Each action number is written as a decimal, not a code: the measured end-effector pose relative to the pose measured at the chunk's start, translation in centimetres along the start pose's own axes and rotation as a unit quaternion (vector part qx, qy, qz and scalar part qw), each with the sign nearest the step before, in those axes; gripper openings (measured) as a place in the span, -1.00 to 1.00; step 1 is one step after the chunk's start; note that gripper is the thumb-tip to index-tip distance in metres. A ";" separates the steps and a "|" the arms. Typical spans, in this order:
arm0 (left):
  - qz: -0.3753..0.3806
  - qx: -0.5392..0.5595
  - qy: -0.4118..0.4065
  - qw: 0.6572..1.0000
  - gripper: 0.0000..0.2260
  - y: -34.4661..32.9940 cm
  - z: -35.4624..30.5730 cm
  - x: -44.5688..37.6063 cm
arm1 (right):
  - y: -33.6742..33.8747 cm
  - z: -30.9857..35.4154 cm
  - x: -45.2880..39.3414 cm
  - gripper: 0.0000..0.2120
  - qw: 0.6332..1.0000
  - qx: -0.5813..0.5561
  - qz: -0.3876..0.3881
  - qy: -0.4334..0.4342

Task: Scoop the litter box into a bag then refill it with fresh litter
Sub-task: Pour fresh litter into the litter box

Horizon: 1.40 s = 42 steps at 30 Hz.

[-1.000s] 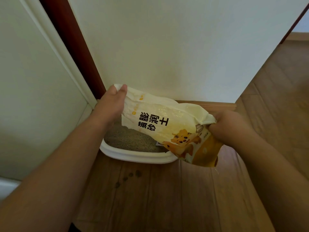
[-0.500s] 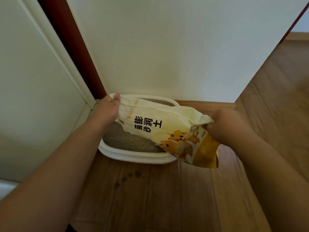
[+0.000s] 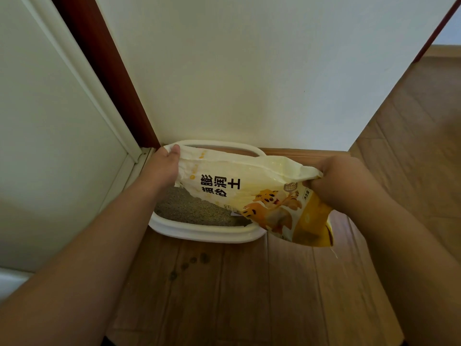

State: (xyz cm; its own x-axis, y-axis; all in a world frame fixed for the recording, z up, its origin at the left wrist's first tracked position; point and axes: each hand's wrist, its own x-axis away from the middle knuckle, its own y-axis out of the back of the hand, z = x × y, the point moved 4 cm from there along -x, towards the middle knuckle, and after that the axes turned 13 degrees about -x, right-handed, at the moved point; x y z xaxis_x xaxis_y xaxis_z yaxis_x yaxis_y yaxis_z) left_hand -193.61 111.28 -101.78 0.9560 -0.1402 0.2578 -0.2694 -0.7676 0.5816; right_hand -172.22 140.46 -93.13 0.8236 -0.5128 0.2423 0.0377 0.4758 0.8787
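Observation:
A white litter box [image 3: 204, 233] sits on the wooden floor against the wall, with grey litter [image 3: 192, 208] showing in its near left part. Over it I hold a cream and yellow litter bag [image 3: 249, 193] with black characters and a cartoon tiger. It lies sideways and looks slack and crumpled. My left hand [image 3: 162, 168] grips the bag's left end above the box. My right hand [image 3: 346, 181] grips its right end, which hangs past the box's right edge. The bag hides most of the box's inside.
A white wall [image 3: 249, 71] stands right behind the box. A dark red door frame [image 3: 104, 71] and a white door panel [image 3: 50, 121] are on the left. Dark spots [image 3: 192, 263] mark the wooden floor in front of the box. Floor extends to the right.
Both hands have lowered the bag toward the box, the left end dropping most. The box's far rim now shows above the bag.

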 end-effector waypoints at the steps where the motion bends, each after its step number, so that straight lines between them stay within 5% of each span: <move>1: -0.001 0.004 0.001 1.000 -0.56 -0.1 0.0 0.0 | 0.0 0.1 0.1 -0.78 1.000 0.004 0.003 0.002; 10: -0.025 0.009 0.001 1.000 -0.71 -0.9 0.1 -0.3 | 0.4 0.2 0.4 -0.76 1.000 0.000 -0.001 0.006; 17: -0.010 0.016 0.018 1.000 -0.55 -0.9 0.1 -0.3 | 0.8 -0.4 0.3 -0.76 0.999 -0.030 -0.033 0.004; 22: -0.015 0.091 0.063 0.994 -0.74 -1.7 -0.6 -0.1 | 1.9 -0.9 0.3 -0.77 0.996 -0.054 -0.073 0.007; 34: 0.014 0.006 0.012 1.000 -0.68 -2.1 -0.6 0.6 | 2.2 -1.2 0.3 -0.76 0.997 -0.033 -0.070 0.016; 42: 0.038 0.049 0.031 0.998 -0.69 -2.6 -0.7 1.0 | 2.3 -0.9 0.6 -0.75 0.996 -0.043 -0.076 0.014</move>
State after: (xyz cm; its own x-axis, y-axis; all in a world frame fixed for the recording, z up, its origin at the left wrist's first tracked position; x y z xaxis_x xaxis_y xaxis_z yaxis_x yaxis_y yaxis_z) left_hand -192.08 113.53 -102.49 0.9238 -0.1635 0.3461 -0.3245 -0.8140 0.4817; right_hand -171.14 141.93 -91.32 0.8205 -0.5634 0.0971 0.2098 0.4548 0.8655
